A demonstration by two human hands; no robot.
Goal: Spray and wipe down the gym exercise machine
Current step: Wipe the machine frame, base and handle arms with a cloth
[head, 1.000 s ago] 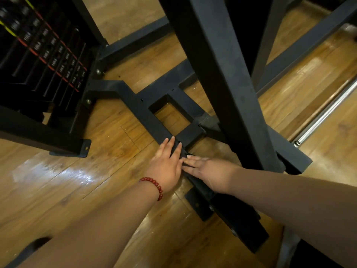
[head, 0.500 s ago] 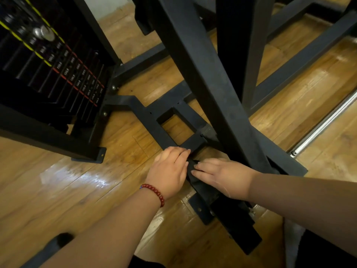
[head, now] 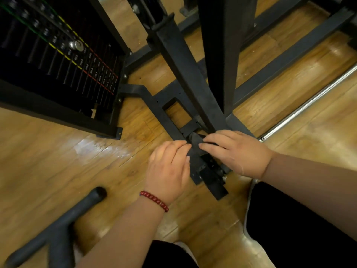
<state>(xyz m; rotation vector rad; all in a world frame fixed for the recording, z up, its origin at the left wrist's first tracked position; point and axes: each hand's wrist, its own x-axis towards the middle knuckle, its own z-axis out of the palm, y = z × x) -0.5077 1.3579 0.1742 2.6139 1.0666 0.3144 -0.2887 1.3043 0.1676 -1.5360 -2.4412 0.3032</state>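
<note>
The gym machine's black steel base frame (head: 170,117) lies on the wooden floor, and a slanted post (head: 185,68) rises from it. Low on the base bar my two hands meet over a small dark cloth (head: 196,142). My left hand (head: 170,167), with a red bead bracelet at the wrist, has its fingers curled on the cloth's left edge. My right hand (head: 237,151) pinches the cloth's right side with thumb and fingers. Most of the cloth is hidden under my fingers. No spray bottle is in view.
The weight stack (head: 58,60) with its selector pin stands at the upper left. A chrome bar (head: 309,105) lies on the floor to the right. A grey padded handle (head: 58,225) sticks out at the lower left. A shiny wet patch (head: 100,147) marks the floor. My knees fill the bottom edge.
My hands went from lying flat on the base bar to curling and gripping the dark cloth. The view pulled back and up, bringing the grey handle and my knees into sight.
</note>
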